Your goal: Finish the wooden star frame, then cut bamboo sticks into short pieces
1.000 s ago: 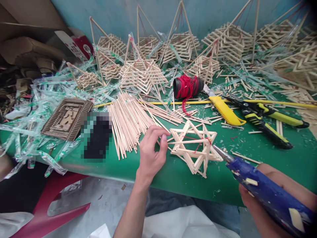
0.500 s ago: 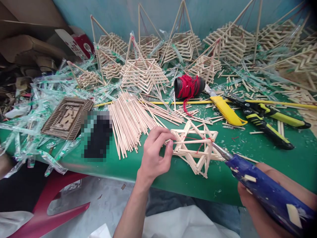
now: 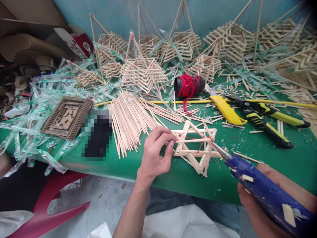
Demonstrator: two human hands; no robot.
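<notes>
My left hand (image 3: 157,153) pinches the left end of a thin wooden stick (image 3: 192,141) that lies across a star-shaped frame of sticks (image 3: 203,162). Red thread shows inside the frame. In my right hand (image 3: 257,195) is a blue glue gun (image 3: 262,188), its metal tip touching or very close to the right corner of the frame, at the stick's far end. A fan of loose sticks (image 3: 131,122) lies just left of the frame.
Behind lie a spool of red thread (image 3: 189,86), a yellow-handled knife (image 3: 228,110) and pliers (image 3: 269,125). Stacked stick baskets (image 3: 145,74) line the wall. Plastic wrappers (image 3: 49,96), a brown woven piece (image 3: 66,117) and a pixelated dark object (image 3: 97,135) are at the left.
The star frame has shifted or tilted very slightly, its lower points a little higher. Both hands keep their holds almost unmoved.
</notes>
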